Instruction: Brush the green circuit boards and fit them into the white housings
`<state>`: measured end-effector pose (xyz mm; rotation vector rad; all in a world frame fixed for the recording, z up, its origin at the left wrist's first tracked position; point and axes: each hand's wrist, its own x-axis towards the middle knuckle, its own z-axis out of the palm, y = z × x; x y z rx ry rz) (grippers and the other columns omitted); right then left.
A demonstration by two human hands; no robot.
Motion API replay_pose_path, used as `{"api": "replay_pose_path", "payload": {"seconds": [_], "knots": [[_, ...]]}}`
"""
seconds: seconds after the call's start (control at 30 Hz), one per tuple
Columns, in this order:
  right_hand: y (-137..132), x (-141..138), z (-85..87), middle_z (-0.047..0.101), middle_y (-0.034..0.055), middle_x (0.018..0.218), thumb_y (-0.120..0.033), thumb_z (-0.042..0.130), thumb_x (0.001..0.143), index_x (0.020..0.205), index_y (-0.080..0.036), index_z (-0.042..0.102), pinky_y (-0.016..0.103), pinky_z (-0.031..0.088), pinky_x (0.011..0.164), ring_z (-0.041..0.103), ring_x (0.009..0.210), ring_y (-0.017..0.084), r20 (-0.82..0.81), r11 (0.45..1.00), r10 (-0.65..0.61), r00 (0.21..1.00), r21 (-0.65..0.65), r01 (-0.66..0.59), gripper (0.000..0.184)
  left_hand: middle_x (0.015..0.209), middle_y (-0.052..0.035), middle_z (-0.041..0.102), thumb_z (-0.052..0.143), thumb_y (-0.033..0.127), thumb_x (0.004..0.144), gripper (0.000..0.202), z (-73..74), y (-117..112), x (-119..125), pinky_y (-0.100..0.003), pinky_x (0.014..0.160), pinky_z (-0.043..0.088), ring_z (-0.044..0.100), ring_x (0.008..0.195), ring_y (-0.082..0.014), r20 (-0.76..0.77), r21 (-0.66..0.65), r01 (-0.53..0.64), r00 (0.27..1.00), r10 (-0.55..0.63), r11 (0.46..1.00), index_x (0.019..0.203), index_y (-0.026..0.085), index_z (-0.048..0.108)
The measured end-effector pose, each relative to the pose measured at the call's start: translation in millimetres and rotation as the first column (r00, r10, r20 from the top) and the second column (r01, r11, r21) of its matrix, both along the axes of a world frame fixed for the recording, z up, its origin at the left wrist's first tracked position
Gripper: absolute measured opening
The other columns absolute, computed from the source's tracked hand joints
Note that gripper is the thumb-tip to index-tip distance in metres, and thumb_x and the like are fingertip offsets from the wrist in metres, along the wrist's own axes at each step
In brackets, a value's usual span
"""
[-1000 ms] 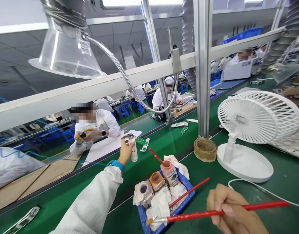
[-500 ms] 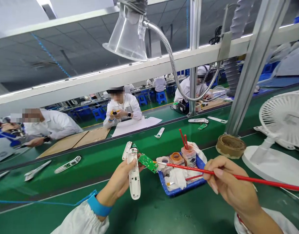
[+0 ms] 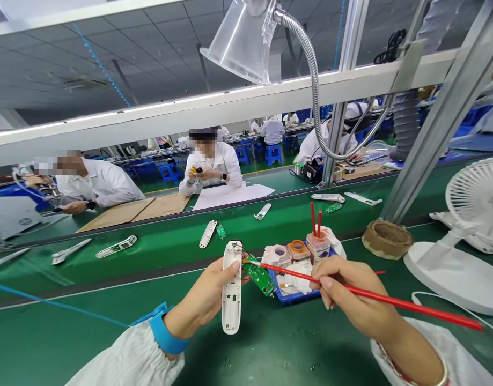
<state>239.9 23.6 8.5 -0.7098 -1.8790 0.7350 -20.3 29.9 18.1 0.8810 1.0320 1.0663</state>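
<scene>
My left hand (image 3: 201,303) grips a long white plastic housing (image 3: 232,287), held upright with its open side toward me. Thin coloured wires link the housing's top end to a green circuit board (image 3: 259,276) just to its right. My right hand (image 3: 351,292) pinches a red-handled brush (image 3: 391,299), and its tip (image 3: 246,261) sits over the board's upper end, near the wires. Whether the tip touches the board, I cannot tell. Behind the board stands a blue tray (image 3: 288,301) holding cloths and several small jars, including a pink jar (image 3: 317,247) with red brush handles standing in it.
A white desk fan (image 3: 477,198) stands at the right, with a round tape ring (image 3: 387,239) near it. Loose white housings (image 3: 208,234) lie on a green conveyor belt (image 3: 161,252). A co-worker (image 3: 210,161) sits beyond it. A clear fume hood (image 3: 242,45) hangs overhead.
Both hands have come closer together. The brush tip has moved from beside the board to over its upper end. The housing now stands more upright, and the camera view has shifted slightly.
</scene>
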Motion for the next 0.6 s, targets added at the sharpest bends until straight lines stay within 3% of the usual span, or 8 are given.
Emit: {"api": "replay_pose_path", "payload": {"seconds": [0.23, 0.4, 0.5, 0.6], "knots": [[-9, 2, 11.5, 0.054, -0.0023, 0.063, -0.009, 0.039, 0.087, 0.082, -0.022, 0.050, 0.026, 0.041, 0.054, 0.052, 0.058, 0.012, 0.048, 0.982, -0.024, 0.999, 0.189, 0.014, 0.017, 0.069, 0.0004, 0.055, 0.070, 0.033, 0.073, 0.019, -1.3, -2, -3, -0.033, 0.083, 0.046, 0.050, 0.066, -0.0110, -0.019, 0.016, -0.002, 1.000, 0.002, 1.000, 0.084, 0.017, 0.068], [-12, 6, 16.0, 0.054, -0.0033, 0.062, -0.007, 0.039, 0.085, 0.080, -0.022, 0.050, 0.022, 0.039, 0.051, 0.051, 0.054, 0.010, 0.098, 0.964, -0.109, 0.989, 0.253, 0.081, 0.019, 0.080, -0.0029, 0.062, 0.072, 0.033, 0.071, 0.023, 1.1, -3, -3, -0.034, 0.084, 0.046, 0.054, 0.072, -0.0134, -0.034, 0.040, -0.016, 0.999, 0.018, 0.999, 0.089, 0.018, 0.069], [-9, 14, 10.3, 0.053, -0.0033, 0.059, -0.009, 0.041, 0.085, 0.074, -0.021, 0.050, 0.023, 0.038, 0.049, 0.051, 0.052, 0.011, 0.121, 0.966, -0.170, 0.978, 0.216, 0.141, 0.019, 0.083, -0.0035, 0.064, 0.071, 0.031, 0.072, 0.022, 5.0, -2, -5, -0.034, 0.085, 0.047, 0.057, 0.075, -0.0146, -0.033, 0.029, -0.019, 0.999, 0.020, 0.999, 0.089, 0.018, 0.070], [-3, 27, -1.1, 0.054, -0.0028, 0.059, -0.011, 0.042, 0.088, 0.080, -0.022, 0.056, 0.024, 0.039, 0.049, 0.051, 0.050, 0.011, 0.014, 0.981, -0.174, 0.985, 0.093, 0.172, 0.019, 0.088, -0.0047, 0.067, 0.068, 0.025, 0.074, 0.016, 3.6, 12, -13, -0.034, 0.086, 0.048, 0.061, 0.078, -0.0159, -0.004, -0.002, -0.090, 0.996, 0.090, 0.996, 0.088, 0.017, 0.069]]}}
